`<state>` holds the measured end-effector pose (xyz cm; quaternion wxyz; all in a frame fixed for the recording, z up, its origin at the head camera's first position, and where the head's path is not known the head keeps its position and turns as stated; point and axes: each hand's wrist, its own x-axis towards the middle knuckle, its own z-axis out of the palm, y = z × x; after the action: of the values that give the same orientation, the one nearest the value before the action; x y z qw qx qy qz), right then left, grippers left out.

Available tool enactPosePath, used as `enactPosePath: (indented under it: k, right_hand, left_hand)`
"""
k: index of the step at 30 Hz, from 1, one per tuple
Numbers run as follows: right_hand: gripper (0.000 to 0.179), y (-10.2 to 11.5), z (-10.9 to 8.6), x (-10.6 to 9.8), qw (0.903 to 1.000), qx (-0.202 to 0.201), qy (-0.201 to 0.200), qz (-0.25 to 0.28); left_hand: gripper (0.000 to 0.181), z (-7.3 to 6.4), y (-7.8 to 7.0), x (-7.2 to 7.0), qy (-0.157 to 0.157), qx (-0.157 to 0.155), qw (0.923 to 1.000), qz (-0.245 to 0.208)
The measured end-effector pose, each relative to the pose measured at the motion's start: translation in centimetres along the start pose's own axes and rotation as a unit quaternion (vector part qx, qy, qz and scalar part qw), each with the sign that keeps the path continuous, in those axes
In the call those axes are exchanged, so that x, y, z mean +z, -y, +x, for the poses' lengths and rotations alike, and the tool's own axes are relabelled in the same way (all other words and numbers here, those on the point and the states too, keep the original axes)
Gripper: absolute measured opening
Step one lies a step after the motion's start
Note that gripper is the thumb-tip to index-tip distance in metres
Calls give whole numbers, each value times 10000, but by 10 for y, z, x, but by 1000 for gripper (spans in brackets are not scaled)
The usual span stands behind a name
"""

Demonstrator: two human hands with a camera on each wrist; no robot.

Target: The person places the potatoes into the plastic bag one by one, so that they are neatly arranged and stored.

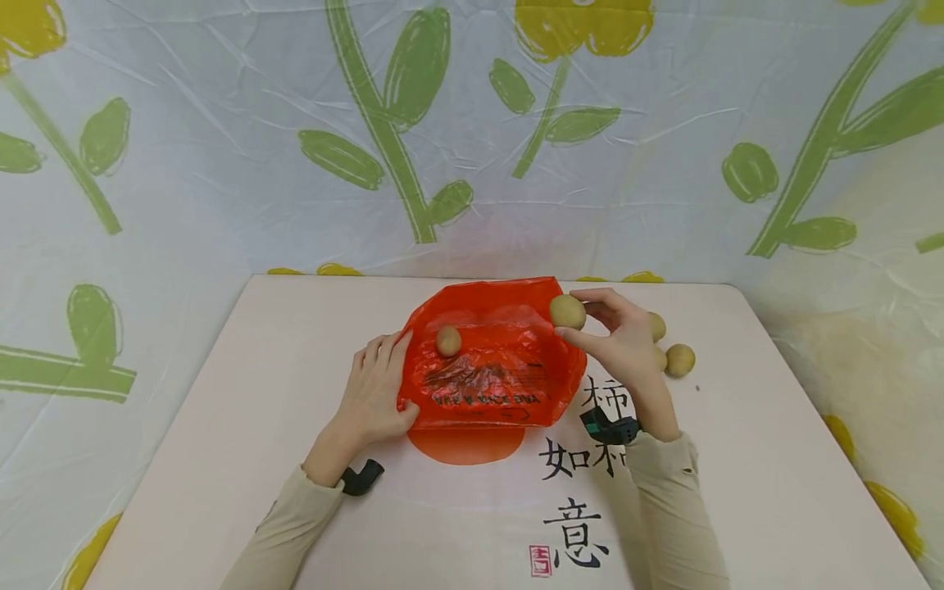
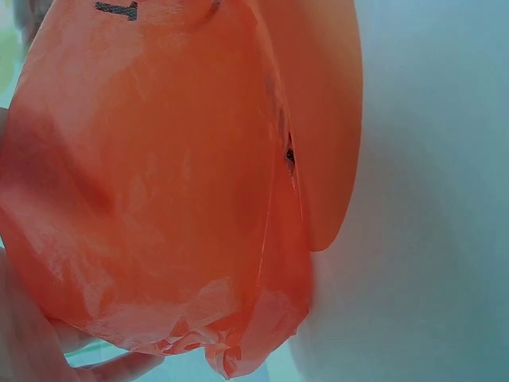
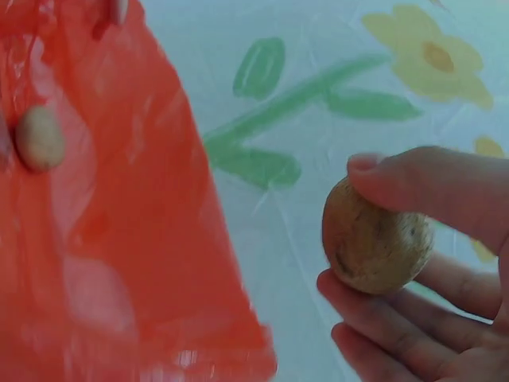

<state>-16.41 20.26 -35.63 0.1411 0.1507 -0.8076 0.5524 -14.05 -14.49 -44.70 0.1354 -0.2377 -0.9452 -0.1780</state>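
A red plastic bag (image 1: 487, 319) with black print lies spread on the table, its left side held by my left hand (image 1: 374, 393). Fingers of that hand show at the bag's edge in the left wrist view. One potato (image 1: 448, 340) rests within the red film of the bag. Thumb and fingers of my right hand (image 1: 623, 336) pinch another potato (image 1: 567, 312) at the bag's upper right edge. The right wrist view shows this held potato (image 3: 375, 239) as round and brown, with dark marks, beside the bag (image 3: 159, 215).
More potatoes (image 1: 680, 360) lie on the table just right of my right hand, partly hidden by it. The pale table mat (image 1: 295, 319) bears black characters (image 1: 578, 533) and an orange printed shape (image 1: 466, 447). A flowered cloth (image 1: 243, 164) hangs behind the table.
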Motion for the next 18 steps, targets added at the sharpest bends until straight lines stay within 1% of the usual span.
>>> enactPosePath:
  k: [5,10,13,18]
  right_hand:
    - [49,6,3,9,9996,-22,261,44]
    - [45,15,9,17,9988,-6,496,-63]
    - [45,20,13,22,9982,156,564,-127]
    - [45,28,20,30,9956,602,683,-220]
  left_hand:
    - [95,0,0,1,17,-6,10000,-1]
    - [95,0,0,0,19,-20,10000,-3]
    - [95,0,0,-1,25,-23,10000,-17]
    - [95,0,1,0,37,-34,10000,-10]
